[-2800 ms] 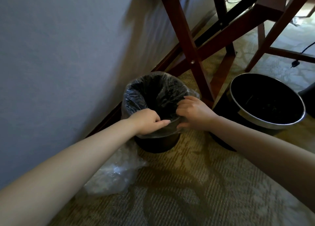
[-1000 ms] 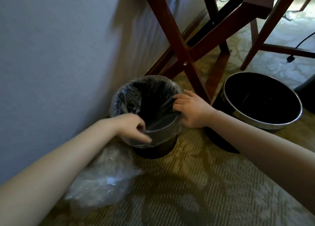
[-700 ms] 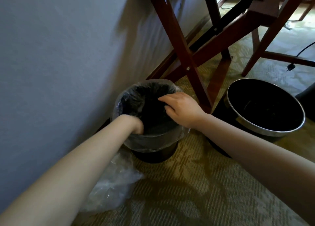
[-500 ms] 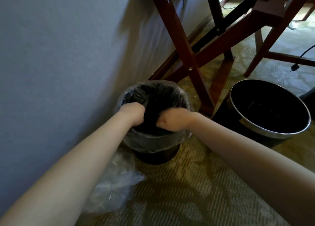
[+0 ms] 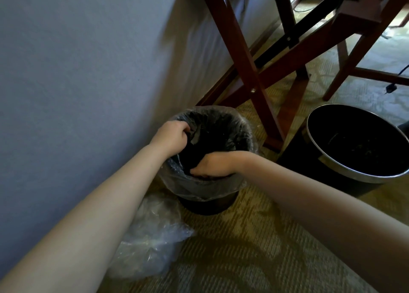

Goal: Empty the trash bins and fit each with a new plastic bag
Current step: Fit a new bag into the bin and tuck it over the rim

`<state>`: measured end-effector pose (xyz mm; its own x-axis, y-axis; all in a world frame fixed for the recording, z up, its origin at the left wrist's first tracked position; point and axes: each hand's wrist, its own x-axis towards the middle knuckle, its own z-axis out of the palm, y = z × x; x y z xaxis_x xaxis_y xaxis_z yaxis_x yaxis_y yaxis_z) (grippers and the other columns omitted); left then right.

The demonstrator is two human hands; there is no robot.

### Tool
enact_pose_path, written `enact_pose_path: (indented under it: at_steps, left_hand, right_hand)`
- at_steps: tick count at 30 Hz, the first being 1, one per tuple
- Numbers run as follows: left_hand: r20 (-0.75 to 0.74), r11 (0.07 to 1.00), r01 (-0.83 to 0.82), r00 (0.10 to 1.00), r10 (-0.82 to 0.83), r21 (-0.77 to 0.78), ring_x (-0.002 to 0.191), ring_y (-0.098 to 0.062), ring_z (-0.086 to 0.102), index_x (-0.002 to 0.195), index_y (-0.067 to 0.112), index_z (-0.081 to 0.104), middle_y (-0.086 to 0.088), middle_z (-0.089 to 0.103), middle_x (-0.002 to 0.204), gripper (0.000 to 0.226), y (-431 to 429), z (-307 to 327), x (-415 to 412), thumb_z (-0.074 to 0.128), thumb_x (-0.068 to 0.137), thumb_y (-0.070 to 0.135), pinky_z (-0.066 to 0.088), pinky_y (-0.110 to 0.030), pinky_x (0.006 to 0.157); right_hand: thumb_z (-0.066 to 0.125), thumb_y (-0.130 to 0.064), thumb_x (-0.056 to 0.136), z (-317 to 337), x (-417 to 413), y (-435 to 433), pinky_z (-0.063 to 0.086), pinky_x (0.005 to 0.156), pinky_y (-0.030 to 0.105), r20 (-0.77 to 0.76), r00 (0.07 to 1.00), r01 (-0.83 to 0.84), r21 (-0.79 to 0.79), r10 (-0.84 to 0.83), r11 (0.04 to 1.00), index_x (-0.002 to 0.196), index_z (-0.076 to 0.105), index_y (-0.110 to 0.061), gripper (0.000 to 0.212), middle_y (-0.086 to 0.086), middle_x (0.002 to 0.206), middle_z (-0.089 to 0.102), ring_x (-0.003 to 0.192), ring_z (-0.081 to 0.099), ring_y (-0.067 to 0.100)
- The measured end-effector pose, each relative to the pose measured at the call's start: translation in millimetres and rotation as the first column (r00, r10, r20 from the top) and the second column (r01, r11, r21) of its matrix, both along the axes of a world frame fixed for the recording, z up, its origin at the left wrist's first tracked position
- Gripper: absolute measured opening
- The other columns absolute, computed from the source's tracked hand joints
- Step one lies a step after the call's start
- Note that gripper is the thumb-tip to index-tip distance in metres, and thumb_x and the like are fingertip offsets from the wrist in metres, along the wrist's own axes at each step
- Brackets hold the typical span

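A small dark trash bin (image 5: 208, 205) stands on the carpet by the wall, lined with a clear plastic bag (image 5: 199, 186) folded over its rim. My left hand (image 5: 171, 138) is at the left rim, fingers curled into the bag. My right hand (image 5: 213, 164) dips inside the near rim, fingers curled down against the bag; its fingertips are hidden. A larger black bin (image 5: 345, 171) with a metal rim stands to the right, with no bag visible in it.
A crumpled clear plastic bag (image 5: 152, 237) lies on the carpet by the wall, near-left of the small bin. Dark red wooden crossed legs (image 5: 247, 56) rise right behind the bins. A black cable plug (image 5: 390, 88) lies at far right.
Both hands moved from the outside of the rim into the bin's mouth. The left hand shifted to the left rim, and the right dipped lower inside the near edge.
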<state>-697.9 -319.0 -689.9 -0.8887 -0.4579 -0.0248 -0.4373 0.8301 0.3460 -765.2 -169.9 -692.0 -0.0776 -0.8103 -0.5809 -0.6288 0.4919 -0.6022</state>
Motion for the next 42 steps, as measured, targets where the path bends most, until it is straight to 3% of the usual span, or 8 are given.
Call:
enact_pose_path:
  at_steps: [4,7,10,14,21,26,30,42]
  left_hand:
    - [-0.174,0.994,0.022,0.984,-0.041,-0.111,0.11,-0.026,0.056,0.118,0.01,0.063,-0.008,0.061,0.12,0.031,0,2,0,0.046,0.092,0.012,0.048,-0.035,0.089]
    - [0.247,0.891,0.261,0.953,-0.176,-0.373,0.123,-0.026,0.045,0.122,0.016,0.061,-0.005,0.054,0.13,0.037,-1,3,1,0.047,0.089,0.026,0.04,-0.039,0.099]
    - [0.695,0.803,0.447,0.716,-0.058,-0.394,0.14,-0.029,0.024,0.134,0.018,0.052,-0.006,0.041,0.145,0.046,14,-3,2,0.044,0.092,0.035,0.01,-0.046,0.116]
    - [0.57,0.83,0.434,0.802,-0.179,-0.35,0.137,-0.027,0.029,0.133,0.017,0.053,-0.006,0.044,0.142,0.042,24,-4,-5,0.045,0.093,0.026,0.016,-0.053,0.113]
    - [0.775,0.877,0.417,0.626,-0.088,-0.237,0.121,-0.028,0.045,0.129,0.017,0.054,-0.008,0.054,0.129,0.038,23,-3,-2,0.039,0.094,0.017,0.021,-0.043,0.11]
    - [0.44,0.922,0.302,0.881,-0.173,-0.242,0.11,-0.031,0.054,0.119,0.015,0.058,-0.01,0.058,0.12,0.032,28,2,-9,0.047,0.089,0.015,0.043,-0.041,0.087]
    - [0.031,0.959,0.162,0.987,-0.159,-0.234,0.106,-0.032,0.056,0.108,0.011,0.063,-0.012,0.062,0.113,0.026,38,17,-29,0.044,0.09,0.014,0.046,-0.041,0.082]
    - [-0.222,0.824,0.133,0.975,-0.009,0.55,0.116,-0.018,0.051,0.132,0.017,0.05,-0.004,0.053,0.129,0.036,170,46,-120,0.049,0.098,0.027,0.042,-0.025,0.086]
  right_hand:
    - [0.041,-0.043,0.101,12,-18,1,0.051,0.089,0.041,-0.32,0.942,0.022,-0.233,-0.098,0.972,0.113,0.068,-0.021,0.037,0.001,0.103,0.069,0.093,0.064,0.02]
    - [0.035,-0.042,0.102,20,-29,12,0.033,0.109,0.049,-0.7,0.695,-0.185,0.049,0.166,0.981,0.112,0.066,-0.021,0.039,0.0,0.104,0.067,0.103,0.059,0.024]
    - [0.032,-0.032,0.103,24,-29,22,0.007,0.12,0.052,-0.704,0.605,-0.152,0.355,0.371,0.922,0.134,0.054,-0.018,0.04,0.003,0.129,0.059,0.126,0.046,0.028]
    - [0.039,-0.03,0.102,27,-23,7,0.017,0.115,0.052,-0.791,0.581,-0.161,0.12,0.192,0.98,0.077,0.059,-0.018,0.034,-0.003,0.077,0.059,0.087,0.057,0.022]
    - [0.042,-0.028,0.1,14,-28,12,0.038,0.072,0.035,-0.703,0.69,-0.173,0.072,0.173,0.982,0.089,0.06,-0.016,0.024,0.001,0.081,0.058,0.074,0.055,0.022]
    - [0.045,-0.024,0.096,15,-41,27,0.047,0.08,0.032,-0.628,0.754,-0.073,-0.373,-0.194,0.925,0.117,0.066,-0.021,0.03,0.0,0.097,0.071,0.087,0.065,0.021]
    - [0.05,-0.02,0.095,32,-49,37,0.051,0.079,0.034,-0.392,0.69,0.173,-0.726,-0.608,0.665,0.125,0.063,-0.018,0.033,0.0,0.106,0.07,0.091,0.065,0.019]
    - [0.05,-0.024,0.091,37,-126,146,0.051,0.077,0.037,-0.362,0.297,0.557,-0.686,-0.884,0.468,0.117,0.059,-0.017,0.028,0.002,0.111,0.063,0.101,0.059,0.025]
